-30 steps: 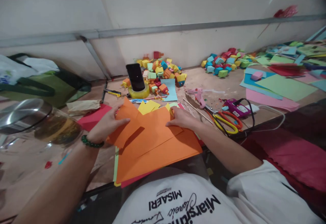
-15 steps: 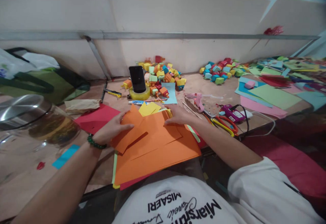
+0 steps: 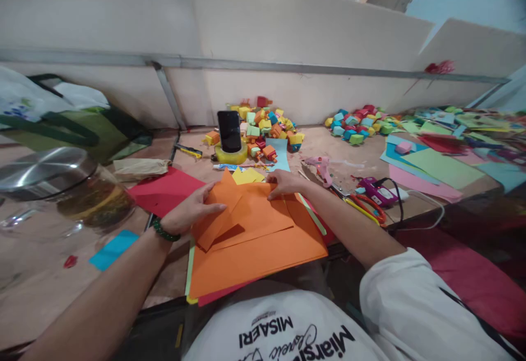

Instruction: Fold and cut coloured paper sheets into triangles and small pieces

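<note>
My left hand (image 3: 189, 208), with a green bead bracelet at the wrist, grips a creased orange paper piece (image 3: 217, 219), thumb on top and fingers mostly hidden behind it. At the far edge of a smaller orange sheet (image 3: 265, 216), my right hand (image 3: 285, 182) pinches the paper between thumb and curled fingers. Both lie over a larger orange sheet (image 3: 263, 265), which tops a stack with red, yellow and pale green edges showing. Just beyond are yellow paper pieces (image 3: 247, 176). Red paper (image 3: 168, 190) lies left of my left hand.
A phone (image 3: 229, 131) leans in a yellow tape roll (image 3: 232, 156) before a pile of small paper cubes (image 3: 263, 122). On the right are a pink glue gun (image 3: 322, 169), scissors (image 3: 365, 207) and a purple device (image 3: 377, 192). A glass teapot (image 3: 92, 199) stands left.
The smaller orange sheet's far edge now sits straighter under my right hand. Both hands keep their hold on the paper. The whole view has shifted slightly.
</note>
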A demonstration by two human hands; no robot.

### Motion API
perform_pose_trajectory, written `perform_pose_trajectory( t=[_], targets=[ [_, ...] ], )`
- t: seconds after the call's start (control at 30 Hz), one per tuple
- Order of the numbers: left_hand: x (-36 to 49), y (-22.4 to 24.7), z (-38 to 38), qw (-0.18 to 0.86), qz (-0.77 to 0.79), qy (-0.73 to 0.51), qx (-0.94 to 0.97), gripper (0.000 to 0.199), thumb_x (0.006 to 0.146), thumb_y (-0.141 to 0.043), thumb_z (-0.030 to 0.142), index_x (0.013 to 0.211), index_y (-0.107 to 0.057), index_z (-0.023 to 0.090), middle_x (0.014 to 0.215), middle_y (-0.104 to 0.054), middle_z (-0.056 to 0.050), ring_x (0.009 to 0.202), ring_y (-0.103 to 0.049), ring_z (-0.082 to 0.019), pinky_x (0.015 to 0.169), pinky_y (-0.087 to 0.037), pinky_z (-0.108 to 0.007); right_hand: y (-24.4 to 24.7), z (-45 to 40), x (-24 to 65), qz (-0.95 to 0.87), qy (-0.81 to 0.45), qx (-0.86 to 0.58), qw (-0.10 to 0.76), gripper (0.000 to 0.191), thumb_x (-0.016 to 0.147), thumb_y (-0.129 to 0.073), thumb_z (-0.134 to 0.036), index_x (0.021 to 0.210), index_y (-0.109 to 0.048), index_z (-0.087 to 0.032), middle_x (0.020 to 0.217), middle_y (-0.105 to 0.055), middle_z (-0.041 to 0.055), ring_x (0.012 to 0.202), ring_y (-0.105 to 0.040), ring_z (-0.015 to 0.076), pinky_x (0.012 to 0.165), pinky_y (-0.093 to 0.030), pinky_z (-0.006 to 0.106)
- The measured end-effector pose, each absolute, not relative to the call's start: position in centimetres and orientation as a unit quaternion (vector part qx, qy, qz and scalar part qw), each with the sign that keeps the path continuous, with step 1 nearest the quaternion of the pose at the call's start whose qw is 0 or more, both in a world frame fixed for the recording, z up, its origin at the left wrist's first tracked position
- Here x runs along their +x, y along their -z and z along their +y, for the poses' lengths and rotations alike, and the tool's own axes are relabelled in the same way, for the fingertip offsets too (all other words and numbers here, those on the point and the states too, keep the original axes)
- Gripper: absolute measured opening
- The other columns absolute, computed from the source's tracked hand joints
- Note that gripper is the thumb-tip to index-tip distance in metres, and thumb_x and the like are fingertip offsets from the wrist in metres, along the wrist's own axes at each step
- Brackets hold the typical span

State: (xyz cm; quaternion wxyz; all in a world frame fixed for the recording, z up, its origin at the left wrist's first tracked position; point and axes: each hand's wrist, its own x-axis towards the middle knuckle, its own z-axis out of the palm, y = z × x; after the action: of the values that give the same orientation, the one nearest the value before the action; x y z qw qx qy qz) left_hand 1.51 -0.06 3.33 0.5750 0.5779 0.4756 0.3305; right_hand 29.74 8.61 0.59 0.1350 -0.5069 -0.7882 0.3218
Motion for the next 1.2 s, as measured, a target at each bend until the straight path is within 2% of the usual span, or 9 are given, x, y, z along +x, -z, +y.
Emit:
perform_pose_trajectory(
  t=[0.13, 0.37, 0.47, 0.67, 0.8, 0.93, 1.0, 1.1, 1.2],
  targets=[
    [1.5, -3.2, 0.0, 0.582, 0.459, -0.344, 0.577, 0.081, 0.057, -0.085, 0.047, 0.127, -0.055, 0.02, 0.133, -0.062, -0.01, 0.122, -0.057, -0.031, 0.095, -0.055, -0.035, -0.4, 8.9, 30.3, -0.763, -0.337, -0.508, 0.214, 0.027, 0.055, -0.08, -0.03, 0.073, -0.065, -0.016, 0.065, -0.061, -0.0046, 0.067, -0.057, 0.0143, 0.059, -0.041, 0.022],
    [1.2, -1.2, 1.2, 0.467, 0.506, -0.332, 0.645, 0.088, 0.064, -0.078, 0.05, 0.139, -0.045, 0.018, 0.137, -0.058, -0.013, 0.121, -0.058, -0.033, 0.095, -0.053, -0.04, -2.6, 6.3, 35.3, -0.634, -0.366, -0.521, 0.44, 0.052, 0.064, -0.073, -0.033, 0.111, -0.058, -0.019, 0.095, -0.069, 0.0028, 0.079, -0.065, 0.0174, 0.067, -0.053, 0.029],
    [2.1, -1.6, 0.7, 0.254, 0.537, -0.309, 0.742, 0.08, 0.068, -0.076, 0.043, 0.137, -0.047, 0.015, 0.131, -0.059, -0.017, 0.122, -0.055, -0.037, 0.101, -0.047, -0.05, -4.1, 3.8, 36.8, -0.5, -0.437, -0.489, 0.566, 0.059, 0.057, -0.079, -0.029, 0.111, -0.056, -0.02, 0.1, -0.07, 0.0037, 0.083, -0.068, 0.0203, 0.07, -0.056, 0.033],
    [6.0, -3.3, -4.8, -0.158, 0.425, -0.281, 0.846, 0.052, 0.084, -0.068, 0.034, 0.134, -0.052, 0.034, 0.142, -0.052, -0.011, 0.135, -0.043, -0.036, 0.114, -0.017, -0.063, -3.9, -2.1, 34.2, -0.449, -0.521, -0.475, 0.549, 0.053, 0.054, -0.083, -0.031, 0.1, -0.059, -0.023, 0.097, -0.072, 0.0027, 0.087, -0.07, 0.0226, 0.078, -0.057, 0.037],
    [7.8, -2.6, -6.9, -0.117, 0.289, -0.245, 0.918, 0.027, 0.092, -0.048, 0.012, 0.108, -0.067, 0.023, 0.108, -0.072, -0.008, 0.101, -0.066, -0.023, 0.091, -0.049, -0.039, -1.1, -4.5, 32.9, -0.49, -0.563, -0.466, 0.475, 0.058, 0.062, -0.08, -0.041, 0.111, -0.055, -0.023, 0.101, -0.071, 0.0052, 0.089, -0.07, 0.0244, 0.081, -0.057, 0.042],
    [7.7, -1.8, -7.0, -0.012, 0.317, -0.202, 0.927, 0.028, 0.09, -0.043, 0.011, 0.089, -0.07, 0.019, 0.086, -0.073, -0.006, 0.071, -0.067, -0.017, 0.06, -0.052, -0.027, -0.2, -6.1, 34.4, -0.649, -0.364, -0.538, 0.397, 0.066, 0.074, -0.072, -0.05, 0.129, -0.05, -0.022, 0.124, -0.062, 0.013, 0.114, -0.06, 0.0301, 0.094, -0.051, 0.05],
    [7.5, -1.6, -7.0, 0.044, 0.353, -0.19, 0.915, 0.029, 0.09, -0.042, 0.013, 0.089, -0.07, 0.019, 0.089, -0.073, -0.006, 0.071, -0.068, -0.017, 0.062, -0.053, -0.027, -1.0, -7.0, 35.1, -0.743, -0.204, -0.53, 0.353, 0.069, 0.075, -0.072, -0.053, 0.134, -0.05, -0.024, 0.135, -0.054, 0.0145, 0.128, -0.049, 0.0327, 0.103, -0.044, 0.052],
    [7.2, -1.5, -7.1, 0.116, 0.386, -0.187, 0.896, 0.028, 0.09, -0.044, 0.016, 0.088, -0.072, 0.019, 0.096, -0.073, -0.006, 0.076, -0.07, -0.017, 0.068, -0.055, -0.028, -1.8, -8.3, 35.1, -0.861, -0.141, -0.418, 0.252, 0.068, 0.072, -0.077, -0.049, 0.132, -0.054, -0.025, 0.134, -0.057, 0.0135, 0.128, -0.049, 0.0313, 0.105, -0.043, 0.048],
    [7.2, -1.7, -7.1, 0.167, 0.404, -0.163, 0.884, 0.027, 0.09, -0.047, 0.021, 0.087, -0.074, 0.021, 0.106, -0.071, -0.007, 0.086, -0.07, -0.019, 0.076, -0.056, -0.03, -0.9, -8.7, 34.3, -0.883, -0.165, -0.375, 0.229, 0.027, 0.085, -0.068, -0.031, 0.11, -0.066, -0.021, 0.115, -0.068, 0.0125, 0.111, -0.061, 0.0248, 0.095, -0.051, 0.042]
  ],
)
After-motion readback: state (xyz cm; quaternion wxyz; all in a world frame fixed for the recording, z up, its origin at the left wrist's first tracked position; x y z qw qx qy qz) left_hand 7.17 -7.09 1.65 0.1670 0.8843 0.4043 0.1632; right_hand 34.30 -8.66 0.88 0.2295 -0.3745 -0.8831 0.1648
